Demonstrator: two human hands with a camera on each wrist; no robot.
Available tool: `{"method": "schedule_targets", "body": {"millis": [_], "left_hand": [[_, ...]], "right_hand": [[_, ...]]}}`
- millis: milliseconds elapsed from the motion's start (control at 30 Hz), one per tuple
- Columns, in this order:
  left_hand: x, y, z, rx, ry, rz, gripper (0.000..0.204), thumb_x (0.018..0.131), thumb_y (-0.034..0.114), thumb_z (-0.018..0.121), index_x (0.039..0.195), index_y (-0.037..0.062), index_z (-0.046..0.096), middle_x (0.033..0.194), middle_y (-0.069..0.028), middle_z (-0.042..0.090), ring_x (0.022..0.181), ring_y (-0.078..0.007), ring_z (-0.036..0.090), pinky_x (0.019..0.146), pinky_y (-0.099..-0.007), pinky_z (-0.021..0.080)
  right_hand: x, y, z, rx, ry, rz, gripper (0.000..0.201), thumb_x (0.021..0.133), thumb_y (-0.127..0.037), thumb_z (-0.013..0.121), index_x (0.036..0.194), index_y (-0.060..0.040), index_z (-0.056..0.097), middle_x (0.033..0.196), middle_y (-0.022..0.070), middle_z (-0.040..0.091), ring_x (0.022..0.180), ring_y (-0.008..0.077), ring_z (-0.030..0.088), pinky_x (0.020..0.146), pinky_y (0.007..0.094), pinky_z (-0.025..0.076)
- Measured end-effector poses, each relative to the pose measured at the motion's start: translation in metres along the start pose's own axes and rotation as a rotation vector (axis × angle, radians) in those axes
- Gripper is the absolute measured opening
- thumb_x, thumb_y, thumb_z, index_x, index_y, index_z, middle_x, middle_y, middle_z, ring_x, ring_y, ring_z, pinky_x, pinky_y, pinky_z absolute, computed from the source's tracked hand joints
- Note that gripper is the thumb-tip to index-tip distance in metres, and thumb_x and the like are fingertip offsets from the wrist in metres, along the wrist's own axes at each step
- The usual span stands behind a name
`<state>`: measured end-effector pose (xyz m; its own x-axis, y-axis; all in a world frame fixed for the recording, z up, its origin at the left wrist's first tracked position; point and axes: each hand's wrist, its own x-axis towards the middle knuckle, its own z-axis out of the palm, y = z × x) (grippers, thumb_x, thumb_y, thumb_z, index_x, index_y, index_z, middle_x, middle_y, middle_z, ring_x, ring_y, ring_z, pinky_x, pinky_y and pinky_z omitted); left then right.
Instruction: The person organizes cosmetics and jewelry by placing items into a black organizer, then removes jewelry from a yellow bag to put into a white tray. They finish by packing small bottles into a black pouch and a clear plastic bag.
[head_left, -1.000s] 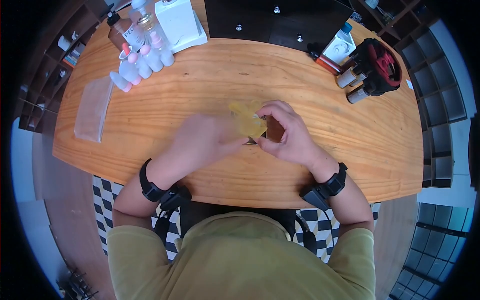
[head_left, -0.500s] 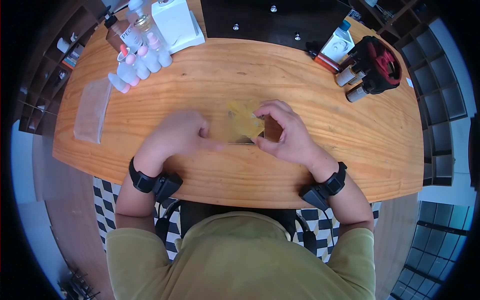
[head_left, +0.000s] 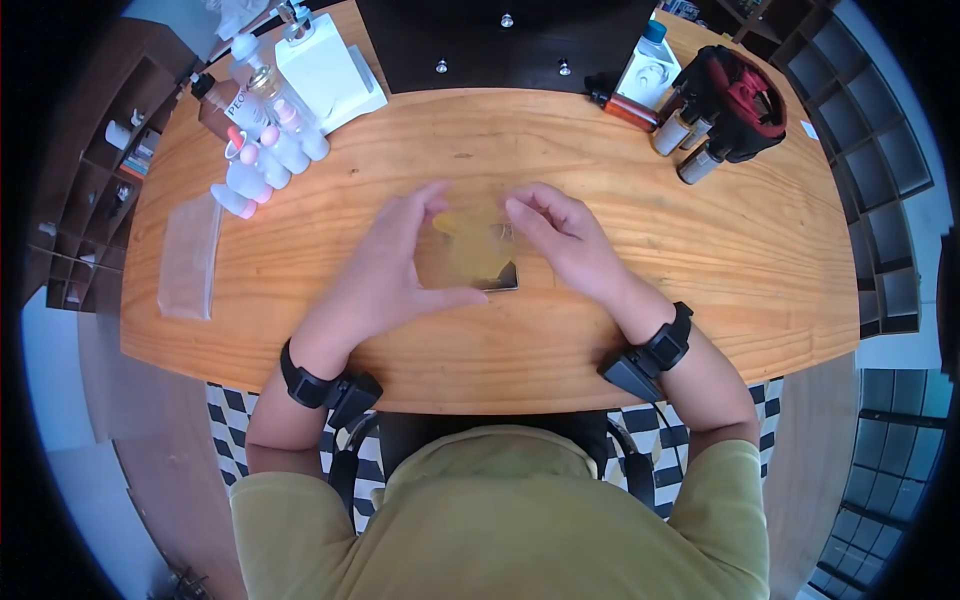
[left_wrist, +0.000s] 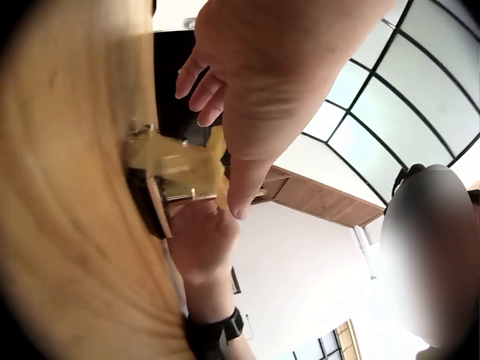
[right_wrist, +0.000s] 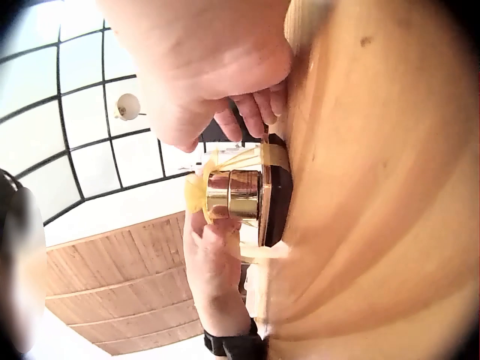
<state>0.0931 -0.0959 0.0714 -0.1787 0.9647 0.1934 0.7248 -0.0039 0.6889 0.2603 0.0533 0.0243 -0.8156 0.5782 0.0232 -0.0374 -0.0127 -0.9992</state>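
Note:
A piece with a shiny gold cylindrical top (right_wrist: pixel 244 195) and a dark gold-rimmed base (right_wrist: pixel 279 199) stands on the table. Sheer yellow ribbon (head_left: pixel 468 238) lies over and around it; the head view blurs it. To its left, my left hand (head_left: pixel 385 265) has thumb and fingers spread wide around that side, nothing held. On the other side my right hand (head_left: pixel 575 245) stays close to the ribbon, fingers loosely bent. Between the right thumb and fingers (right_wrist: pixel 251 112) a gap shows in the right wrist view, with nothing in it.
White and pink bottles (head_left: pixel 270 165) stand at the back left, with a pinkish flat pouch (head_left: pixel 188 260) in front of them. A dark drawer unit (head_left: pixel 480 50) is at the back. To the right are a black and red bag (head_left: pixel 735 105) and several small bottles (head_left: pixel 700 162).
My left hand has come back beside the ribboned piece with its fingers spread. The right hand has turned, thumb now nearer its fingers. The whole head view has shifted slightly.

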Motion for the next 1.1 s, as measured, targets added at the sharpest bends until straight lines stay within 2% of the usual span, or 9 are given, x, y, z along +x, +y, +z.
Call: {"method": "schedule_targets", "body": {"millis": [67, 267, 400, 500, 567, 700, 767, 967, 1100], "left_hand": [[0.001, -0.003, 0.004, -0.013, -0.124, -0.094, 0.096, 0.06, 0.027, 0.087, 0.139, 0.0067, 0.036, 0.123, -0.0174, 0.052, 0.11, -0.0315, 0.052, 0.097, -0.0387, 0.042], [0.002, -0.011, 0.001, 0.109, -0.217, -0.045, 0.1, 0.055, 0.025, 0.089, 0.139, 0.0081, 0.037, 0.137, -0.0139, 0.047, 0.125, -0.0326, 0.042, 0.105, -0.0391, 0.033], [0.0, -0.012, -0.001, 0.154, -0.216, -0.036, 0.098, 0.054, 0.024, 0.09, 0.137, 0.0073, 0.039, 0.132, -0.0142, 0.048, 0.125, -0.032, 0.041, 0.105, -0.0389, 0.033], [-0.002, -0.01, -0.018, 0.126, -0.217, -0.075, 0.092, 0.056, 0.024, 0.088, 0.133, 0.005, 0.042, 0.125, -0.0169, 0.049, 0.121, -0.0333, 0.044, 0.102, -0.0399, 0.037], [-0.003, -0.006, -0.029, 0.082, -0.202, -0.158, 0.087, 0.056, 0.025, 0.088, 0.129, 0.0042, 0.045, 0.121, -0.0154, 0.051, 0.119, -0.0316, 0.046, 0.1, -0.0398, 0.038], [-0.002, 0.0, -0.019, 0.15, -0.177, -0.054, 0.079, 0.058, 0.024, 0.088, 0.123, 0.0033, 0.048, 0.115, -0.0137, 0.053, 0.109, -0.0291, 0.05, 0.093, -0.039, 0.041], [-0.004, -0.012, -0.008, 0.265, -0.119, 0.067, 0.079, 0.06, 0.022, 0.087, 0.125, 0.0038, 0.047, 0.112, -0.012, 0.054, 0.099, -0.0249, 0.051, 0.086, -0.0385, 0.044], [-0.001, -0.026, -0.012, 0.359, 0.165, -0.164, 0.052, 0.074, 0.014, 0.073, 0.119, 0.0025, 0.05, 0.105, -0.0166, 0.055, 0.097, -0.0311, 0.056, 0.083, -0.0371, 0.047], [-0.004, -0.017, -0.02, 0.199, -0.151, -0.36, 0.061, 0.069, 0.021, 0.079, 0.119, 0.002, 0.05, 0.102, -0.0151, 0.057, 0.093, -0.0283, 0.058, 0.08, -0.0354, 0.048]], "right_hand": [[0.0, 0.0, 0.003, -0.062, -0.002, -0.049, 0.022, 0.093, -0.021, 0.062, 0.104, -0.0018, 0.063, 0.094, 0.0013, 0.062, 0.078, 0.0066, 0.055, 0.072, 0.0223, 0.046], [0.003, 0.005, -0.012, -0.079, 0.096, -0.027, 0.025, 0.089, -0.017, 0.066, 0.105, 0.0008, 0.064, 0.101, 0.0048, 0.063, 0.085, 0.0098, 0.059, 0.076, 0.0237, 0.048], [-0.004, 0.006, -0.019, -0.226, -0.103, -0.112, 0.039, 0.085, -0.015, 0.069, 0.119, -0.0021, 0.057, 0.114, 0.0071, 0.06, 0.1, 0.0147, 0.058, 0.088, 0.0278, 0.046], [-0.008, -0.006, -0.026, -0.609, -0.233, -0.289, 0.064, 0.072, -0.022, 0.078, 0.126, -0.0023, 0.051, 0.122, 0.0158, 0.054, 0.113, 0.0275, 0.053, 0.096, 0.0365, 0.042], [-0.011, -0.009, -0.022, -0.686, -0.216, -0.319, 0.076, 0.064, -0.026, 0.081, 0.128, -0.0022, 0.048, 0.124, 0.019, 0.053, 0.117, 0.0333, 0.049, 0.1, 0.0393, 0.039], [-0.012, -0.007, -0.013, -0.803, -0.254, -0.372, 0.084, 0.06, -0.03, 0.084, 0.13, -0.0002, 0.045, 0.125, 0.0217, 0.051, 0.12, 0.0382, 0.045, 0.104, 0.041, 0.035], [-0.014, -0.01, -0.005, -0.877, -0.188, -0.34, 0.086, 0.06, -0.033, 0.084, 0.129, 0.0004, 0.045, 0.123, 0.0227, 0.052, 0.117, 0.0389, 0.047, 0.101, 0.0412, 0.038], [-0.029, -0.026, 0.013, -0.963, -0.064, -0.074, 0.093, 0.058, -0.041, 0.086, 0.129, 0.0002, 0.043, 0.101, 0.0205, 0.061, 0.095, 0.0366, 0.059, 0.084, 0.0401, 0.048], [-0.025, -0.035, 0.005, -0.933, -0.081, 0.103, 0.089, 0.058, -0.041, 0.086, 0.128, -0.0025, 0.045, 0.084, 0.0153, 0.062, 0.079, 0.0339, 0.062, 0.07, 0.0392, 0.049]]}}
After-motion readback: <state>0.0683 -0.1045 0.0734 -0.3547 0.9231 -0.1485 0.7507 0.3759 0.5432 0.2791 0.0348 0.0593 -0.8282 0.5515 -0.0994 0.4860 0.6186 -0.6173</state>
